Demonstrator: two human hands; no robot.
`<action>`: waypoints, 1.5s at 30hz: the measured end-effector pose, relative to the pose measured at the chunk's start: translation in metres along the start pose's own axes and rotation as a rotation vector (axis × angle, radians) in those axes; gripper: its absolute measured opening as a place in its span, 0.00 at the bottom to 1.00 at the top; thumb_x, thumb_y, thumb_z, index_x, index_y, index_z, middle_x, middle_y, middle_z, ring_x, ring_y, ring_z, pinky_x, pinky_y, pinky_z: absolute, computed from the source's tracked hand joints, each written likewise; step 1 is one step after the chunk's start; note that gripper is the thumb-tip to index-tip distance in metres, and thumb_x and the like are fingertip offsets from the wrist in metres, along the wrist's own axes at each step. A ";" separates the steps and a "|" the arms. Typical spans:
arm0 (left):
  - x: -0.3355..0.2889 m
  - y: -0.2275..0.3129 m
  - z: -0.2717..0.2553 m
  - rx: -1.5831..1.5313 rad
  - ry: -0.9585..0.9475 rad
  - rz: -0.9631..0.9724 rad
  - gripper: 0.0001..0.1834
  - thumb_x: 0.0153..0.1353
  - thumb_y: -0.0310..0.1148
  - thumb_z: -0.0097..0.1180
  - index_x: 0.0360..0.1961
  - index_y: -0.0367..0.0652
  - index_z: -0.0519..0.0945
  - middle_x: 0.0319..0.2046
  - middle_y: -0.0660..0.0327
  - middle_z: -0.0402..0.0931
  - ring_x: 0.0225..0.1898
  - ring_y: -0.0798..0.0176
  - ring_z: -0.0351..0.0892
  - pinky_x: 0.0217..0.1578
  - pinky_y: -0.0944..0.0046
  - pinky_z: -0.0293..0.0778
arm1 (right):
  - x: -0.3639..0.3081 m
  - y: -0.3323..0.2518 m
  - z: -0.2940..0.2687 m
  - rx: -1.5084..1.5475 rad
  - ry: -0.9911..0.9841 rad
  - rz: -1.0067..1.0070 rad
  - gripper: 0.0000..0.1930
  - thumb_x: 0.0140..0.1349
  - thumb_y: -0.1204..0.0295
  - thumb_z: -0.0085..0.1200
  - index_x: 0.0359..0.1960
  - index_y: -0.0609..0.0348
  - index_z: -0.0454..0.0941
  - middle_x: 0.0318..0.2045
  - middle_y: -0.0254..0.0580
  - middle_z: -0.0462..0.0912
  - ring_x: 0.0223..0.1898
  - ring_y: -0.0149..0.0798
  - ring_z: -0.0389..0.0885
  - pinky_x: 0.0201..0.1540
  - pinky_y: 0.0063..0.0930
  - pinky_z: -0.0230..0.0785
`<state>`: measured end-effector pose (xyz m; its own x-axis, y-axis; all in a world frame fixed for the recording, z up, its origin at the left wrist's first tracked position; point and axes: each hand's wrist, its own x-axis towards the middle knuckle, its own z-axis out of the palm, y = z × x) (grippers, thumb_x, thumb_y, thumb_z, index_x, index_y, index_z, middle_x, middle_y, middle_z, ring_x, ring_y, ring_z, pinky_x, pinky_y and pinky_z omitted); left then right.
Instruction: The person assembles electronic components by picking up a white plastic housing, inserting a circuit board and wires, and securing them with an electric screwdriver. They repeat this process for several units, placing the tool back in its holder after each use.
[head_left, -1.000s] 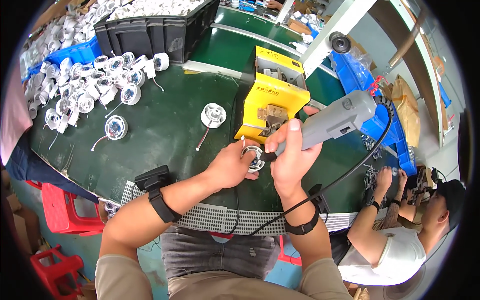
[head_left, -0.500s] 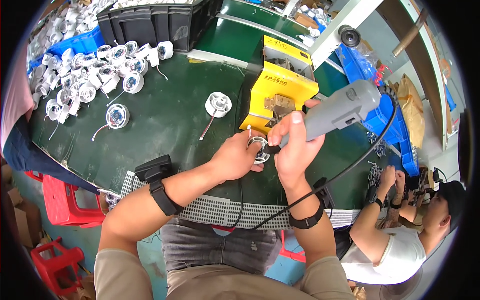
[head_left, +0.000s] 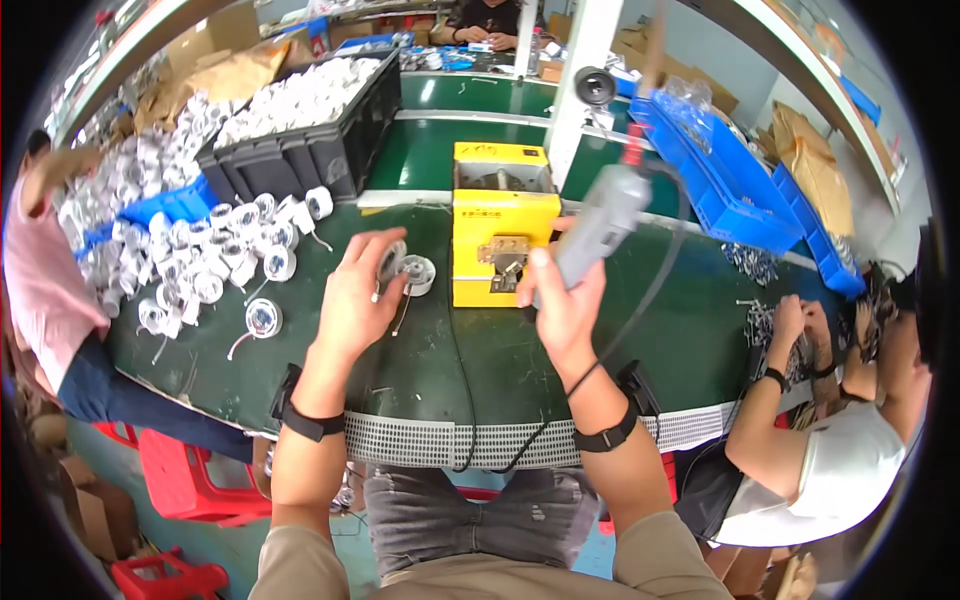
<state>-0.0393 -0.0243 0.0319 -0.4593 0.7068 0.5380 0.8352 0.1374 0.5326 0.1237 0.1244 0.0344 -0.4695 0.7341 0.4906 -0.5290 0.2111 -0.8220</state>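
My left hand (head_left: 358,296) holds a small round white housing (head_left: 391,262) between thumb and fingers, tilted on edge. Right beside it on the green bench sits another round white housing (head_left: 420,276), with a thin lead hanging toward me. My right hand (head_left: 570,305) is wrapped round a grey corded electric screwdriver (head_left: 606,222), which is smeared by motion. The screwdriver's lower end is by the front of a yellow screw feeder (head_left: 478,222) with a metal bracket (head_left: 505,258); its tip is hard to make out.
A heap of white round parts (head_left: 205,262) lies at the left, one standing apart (head_left: 263,318). Behind are a black crate (head_left: 330,150) and a white post (head_left: 582,80). Blue bins (head_left: 730,205) and loose screws (head_left: 750,262) are at right. Co-workers sit at both sides and far back.
My left hand has moved left with the round housing, away from the screwdriver. My right hand has lifted the screwdriver off the housing and moved it up beside the feeder. The view has shifted.
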 end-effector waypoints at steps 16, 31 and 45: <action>0.001 -0.097 0.012 0.926 0.301 -0.415 0.38 0.46 0.38 0.67 0.61 0.51 0.68 0.67 0.38 0.49 0.67 0.31 0.47 0.65 0.39 0.50 | 0.004 0.010 -0.001 -0.433 -0.028 -0.162 0.28 0.53 0.62 0.64 0.51 0.65 0.70 0.37 0.55 0.82 0.41 0.52 0.84 0.42 0.36 0.74; -0.001 -0.097 0.041 0.528 0.142 0.086 0.17 0.51 0.26 0.59 0.44 0.39 0.77 0.50 0.48 0.69 0.56 0.42 0.64 0.59 0.47 0.59 | -0.001 0.020 -0.001 -0.300 -0.014 -0.097 0.21 0.55 0.60 0.62 0.43 0.58 0.69 0.24 0.47 0.81 0.29 0.53 0.82 0.31 0.39 0.72; 0.006 -0.062 0.043 0.350 0.137 0.079 0.09 0.51 0.24 0.59 0.36 0.41 0.79 0.41 0.54 0.76 0.51 0.47 0.70 0.55 0.53 0.63 | -0.006 0.015 0.010 -0.256 -0.032 -0.035 0.20 0.52 0.63 0.66 0.40 0.63 0.74 0.30 0.45 0.81 0.30 0.36 0.82 0.34 0.32 0.72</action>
<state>-0.0807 0.0015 -0.0262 -0.4061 0.6287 0.6632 0.9114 0.3317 0.2435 0.1111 0.1165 0.0220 -0.4785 0.7036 0.5253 -0.3509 0.3951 -0.8489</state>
